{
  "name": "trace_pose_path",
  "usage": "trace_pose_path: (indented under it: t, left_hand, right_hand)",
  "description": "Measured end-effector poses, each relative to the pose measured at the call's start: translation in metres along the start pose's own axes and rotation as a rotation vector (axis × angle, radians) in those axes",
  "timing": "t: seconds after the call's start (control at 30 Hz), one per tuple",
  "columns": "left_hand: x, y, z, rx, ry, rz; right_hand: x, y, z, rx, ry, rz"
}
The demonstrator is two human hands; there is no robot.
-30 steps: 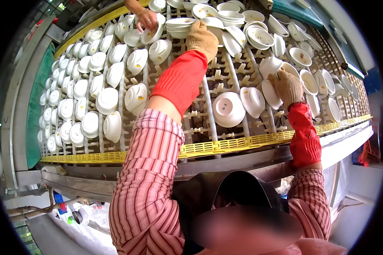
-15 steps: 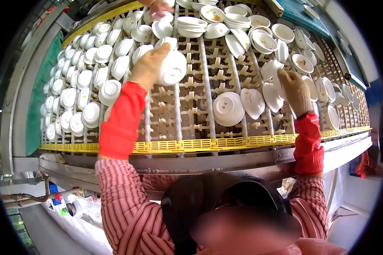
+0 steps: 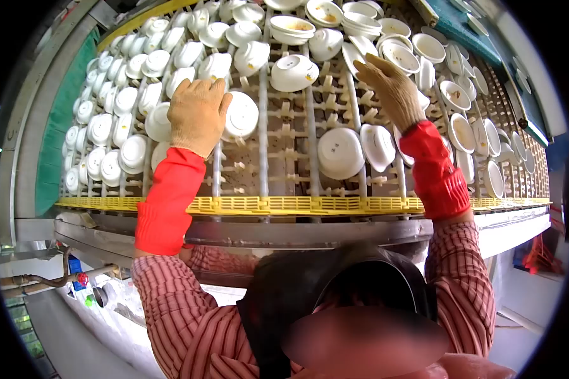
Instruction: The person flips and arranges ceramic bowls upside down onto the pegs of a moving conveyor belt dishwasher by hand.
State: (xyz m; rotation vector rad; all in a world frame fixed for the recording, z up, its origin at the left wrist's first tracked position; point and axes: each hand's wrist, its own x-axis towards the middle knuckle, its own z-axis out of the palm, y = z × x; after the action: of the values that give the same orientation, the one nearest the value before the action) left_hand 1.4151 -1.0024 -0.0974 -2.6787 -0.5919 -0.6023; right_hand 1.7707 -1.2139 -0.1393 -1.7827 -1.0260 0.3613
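My left hand (image 3: pixel 199 117), in a tan glove, has its fingers bent over the left-middle of the rack. Its thumb lies against the left edge of a white bowl (image 3: pixel 241 118) that rests base outward. The fingertips and whatever is under them are hidden. Farther right, my right hand (image 3: pixel 391 87), gloved alike, reaches up with fingers stretched toward a tilted white bowl (image 3: pixel 352 59) beside a group of bowls. Contact there is unclear. Ahead of both hands, another upturned bowl (image 3: pixel 294 72) carries an orange stain.
The pegged rack (image 3: pixel 284 158) holds many white bowls, tightly lined up at left and jumbled at upper right, some with food residue. A yellow edge strip (image 3: pixel 297 205) and a metal rail (image 3: pixel 335 232) run along the near side. A teal ledge (image 3: pixel 455 28) borders the upper right.
My left hand has shifted left and down; the bowl it carried is on the rack. My right hand moved up and left, away from the bowl it gripped. Another person's hand left the top edge.
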Motion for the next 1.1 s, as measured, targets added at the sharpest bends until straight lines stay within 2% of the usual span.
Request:
trace_pose_path:
  t: [0.03, 0.07, 0.1, 0.17, 0.2, 0.23, 0.3, 0.33, 0.43, 0.47, 0.53, 0.57, 0.63, 0.7, 0.73, 0.77, 0.83, 0.87, 0.9, 0.93, 0.97, 1.0, 1.03, 1.07, 1.1]
  left_hand:
    - [0.0, 0.011, -0.008, -0.035, -0.002, 0.016]
    - [0.002, 0.023, -0.015, -0.072, -0.003, 0.042]
    - [0.006, 0.038, -0.021, -0.111, -0.003, 0.076]
    - [0.016, 0.073, -0.027, -0.234, -0.101, 0.164]
    - [0.02, 0.091, -0.02, -0.302, -0.069, 0.249]
    - [0.025, 0.111, -0.016, -0.363, -0.035, 0.33]
    - [0.04, 0.155, -0.02, -0.528, -0.073, 0.367]
    - [0.048, 0.175, -0.008, -0.562, -0.069, 0.371]
    - [0.079, 0.229, 0.002, -0.605, -0.074, 0.408]
    - [0.09, 0.249, 0.006, -0.595, -0.061, 0.388]
    - [0.113, 0.284, 0.032, -0.652, 0.025, 0.323]
    - [0.132, 0.298, 0.029, -0.633, -0.15, 0.237]
    - [0.155, 0.322, 0.047, -0.511, -0.119, 0.058]
    - [0.174, 0.338, 0.073, -0.474, -0.294, -0.103]
    - [0.174, 0.338, 0.078, -0.561, -0.384, -0.169]
    - [0.177, 0.336, 0.087, -0.544, -0.356, -0.178]
    - [0.185, 0.333, 0.103, -0.512, -0.31, -0.177]
    - [0.192, 0.327, 0.094, -0.56, -0.36, -0.251]
    - [0.191, 0.312, 0.087, -0.699, -0.254, -0.229]
    - [0.192, 0.296, 0.11, -0.609, 0.076, -0.158]
    - [0.191, 0.274, 0.106, -0.679, 0.151, -0.175]
    - [0.188, 0.255, 0.099, -0.417, 0.222, -0.128]
    - [0.183, 0.235, 0.08, -0.524, 0.179, -0.151]
    - [0.178, 0.216, 0.064, -0.324, 0.166, -0.111]
    - [0.164, 0.203, 0.061, -0.151, 0.203, -0.075]
  right_hand:
    - [-0.017, -0.007, -0.007, -0.064, 0.077, -0.036]
    - [-0.039, -0.018, -0.026, -0.201, 0.095, 0.062]
    - [-0.046, 0.007, -0.042, -0.369, 0.171, -0.083]
    - [-0.064, 0.027, -0.075, -0.555, 0.185, -0.135]
    - [-0.072, 0.035, -0.092, -0.645, 0.2, -0.216]
    - [-0.081, 0.034, -0.104, -0.791, 0.217, -0.141]
    - [-0.093, 0.029, -0.13, -0.897, 0.022, 0.174]
    - [-0.099, 0.037, -0.135, -0.901, 0.019, 0.212]
    - [-0.116, 0.061, -0.148, -0.93, 0.072, -0.15]
    - [-0.115, 0.058, -0.15, -0.949, -0.01, -0.077]
    - [-0.111, 0.071, -0.147, -0.941, 0.018, -0.084]
    - [-0.105, 0.073, -0.145, -0.935, 0.034, -0.103]
    - [-0.101, 0.062, -0.147, -0.85, 0.129, -0.095]
    - [-0.095, 0.076, -0.155, -0.928, 0.306, -0.2]
    - [-0.098, 0.072, -0.16, -0.902, 0.287, -0.064]
    - [-0.096, 0.085, -0.165, -0.935, 0.296, 0.046]
    - [-0.089, 0.121, -0.185, -1.155, 0.052, 0.129]
    - [-0.089, 0.121, -0.187, -1.114, 0.045, 0.14]
    - [-0.089, 0.121, -0.189, -1.075, 0.038, 0.15]
    - [-0.09, 0.12, -0.19, -1.033, 0.032, 0.163]
    - [-0.092, 0.118, -0.19, -0.937, 0.086, 0.191]
    - [-0.094, 0.116, -0.188, -0.836, 0.135, 0.219]
    - [-0.094, 0.115, -0.186, -0.733, 0.183, 0.245]
    - [-0.088, 0.125, -0.192, -0.685, 0.172, 0.308]
    - [-0.089, 0.127, -0.195, -0.737, 0.123, 0.193]
